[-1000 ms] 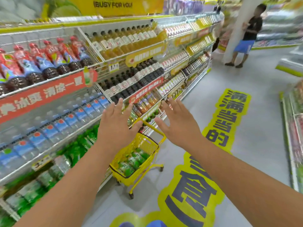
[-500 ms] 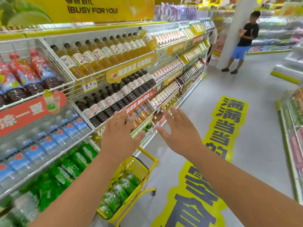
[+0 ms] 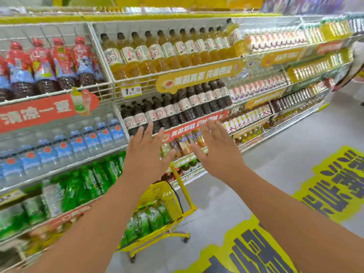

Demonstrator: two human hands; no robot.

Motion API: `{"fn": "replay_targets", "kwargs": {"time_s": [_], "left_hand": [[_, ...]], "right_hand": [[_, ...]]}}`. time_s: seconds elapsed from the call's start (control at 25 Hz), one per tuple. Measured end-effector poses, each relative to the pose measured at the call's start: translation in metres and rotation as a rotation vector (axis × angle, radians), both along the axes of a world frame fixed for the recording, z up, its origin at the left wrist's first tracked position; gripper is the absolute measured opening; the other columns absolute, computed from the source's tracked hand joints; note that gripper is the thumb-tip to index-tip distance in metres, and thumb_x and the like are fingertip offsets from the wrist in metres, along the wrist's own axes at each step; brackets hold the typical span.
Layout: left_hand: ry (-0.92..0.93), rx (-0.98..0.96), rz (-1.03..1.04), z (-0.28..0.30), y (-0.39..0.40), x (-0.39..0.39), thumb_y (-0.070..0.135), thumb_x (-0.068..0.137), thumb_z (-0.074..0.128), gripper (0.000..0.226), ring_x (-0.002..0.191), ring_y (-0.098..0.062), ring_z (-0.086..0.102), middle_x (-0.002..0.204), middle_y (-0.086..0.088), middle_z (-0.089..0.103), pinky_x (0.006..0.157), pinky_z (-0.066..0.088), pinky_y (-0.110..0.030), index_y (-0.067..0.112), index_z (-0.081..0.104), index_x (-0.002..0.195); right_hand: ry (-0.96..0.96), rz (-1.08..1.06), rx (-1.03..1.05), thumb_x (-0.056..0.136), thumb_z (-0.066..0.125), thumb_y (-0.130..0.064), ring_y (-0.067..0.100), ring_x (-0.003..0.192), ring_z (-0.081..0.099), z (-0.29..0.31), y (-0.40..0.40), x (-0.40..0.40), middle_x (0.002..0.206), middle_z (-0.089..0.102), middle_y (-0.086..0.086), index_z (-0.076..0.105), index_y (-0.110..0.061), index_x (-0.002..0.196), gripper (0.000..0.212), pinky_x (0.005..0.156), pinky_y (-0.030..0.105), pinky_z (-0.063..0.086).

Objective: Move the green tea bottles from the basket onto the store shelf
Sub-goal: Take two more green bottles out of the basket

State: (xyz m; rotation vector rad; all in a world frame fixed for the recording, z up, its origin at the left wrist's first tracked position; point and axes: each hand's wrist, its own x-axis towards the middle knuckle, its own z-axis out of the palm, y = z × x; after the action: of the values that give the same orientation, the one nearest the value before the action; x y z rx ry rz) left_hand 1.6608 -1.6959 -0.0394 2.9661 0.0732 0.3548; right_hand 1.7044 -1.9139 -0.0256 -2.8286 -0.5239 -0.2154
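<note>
Since the earlier frames the view has turned toward the store shelf [image 3: 118,152] and closed in on it, so the yellow basket [image 3: 169,198] now sits lower in view, partly behind the left forearm, and the bystander at the pillar has left the frame. The left hand [image 3: 145,156] and right hand [image 3: 218,152] are both raised side by side in front of the shelf with fingers extended and spread, grasping nothing and touching nothing. The green tea bottles [image 3: 149,219] lie inside the basket, which stands on the floor just beside the shelf's lower tiers.
</note>
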Motion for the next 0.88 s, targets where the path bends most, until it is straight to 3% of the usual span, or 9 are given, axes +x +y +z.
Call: {"fn": "replay_targets", "kwargs": {"time_s": [0.16, 0.56, 0.72, 0.88], "left_hand": [[0.040, -0.028, 0.109, -0.007, 0.033, 0.016, 0.072, 0.097, 0.031, 0.079, 0.158, -0.027, -0.004, 0.172, -0.002, -0.004, 0.127, 0.005, -0.050, 0.032, 0.013, 0.163], [0.033, -0.015, 0.230, -0.073, 0.111, 0.076, 0.073, 0.096, 0.027, 0.081, 0.158, -0.031, 0.004, 0.172, -0.007, 0.005, 0.126, 0.011, -0.050, 0.028, 0.023, 0.162], [0.082, -0.080, 0.272, -0.111, 0.119, 0.086, 0.070, 0.097, 0.034, 0.077, 0.158, -0.029, 0.003, 0.172, -0.005, 0.006, 0.126, 0.010, -0.050, 0.030, 0.021, 0.162], [0.085, -0.076, 0.346, -0.164, 0.124, 0.102, 0.071, 0.092, 0.025, 0.082, 0.157, -0.031, 0.010, 0.171, -0.007, 0.011, 0.125, 0.017, -0.052, 0.029, 0.021, 0.162]], "right_hand": [[0.057, 0.119, 0.010, 0.103, 0.024, -0.067, 0.022, 0.162, -0.006, -0.012, 0.037, 0.036, 0.176, -0.001, -0.001, 0.009, -0.029, 0.167, 0.076, 0.130, 0.044, 0.004], [0.077, 0.231, -0.017, 0.104, 0.031, -0.064, 0.025, 0.162, -0.002, -0.077, 0.124, 0.117, 0.176, 0.004, 0.004, 0.016, -0.025, 0.167, 0.075, 0.130, 0.046, 0.010], [0.112, 0.277, -0.050, 0.103, 0.031, -0.064, 0.029, 0.162, 0.005, -0.119, 0.139, 0.141, 0.175, 0.011, 0.008, 0.022, -0.021, 0.166, 0.077, 0.129, 0.052, 0.015], [0.106, 0.360, -0.066, 0.101, 0.027, -0.065, 0.032, 0.160, 0.015, -0.179, 0.158, 0.170, 0.172, 0.022, 0.013, 0.027, -0.018, 0.165, 0.079, 0.129, 0.050, 0.018]]}}
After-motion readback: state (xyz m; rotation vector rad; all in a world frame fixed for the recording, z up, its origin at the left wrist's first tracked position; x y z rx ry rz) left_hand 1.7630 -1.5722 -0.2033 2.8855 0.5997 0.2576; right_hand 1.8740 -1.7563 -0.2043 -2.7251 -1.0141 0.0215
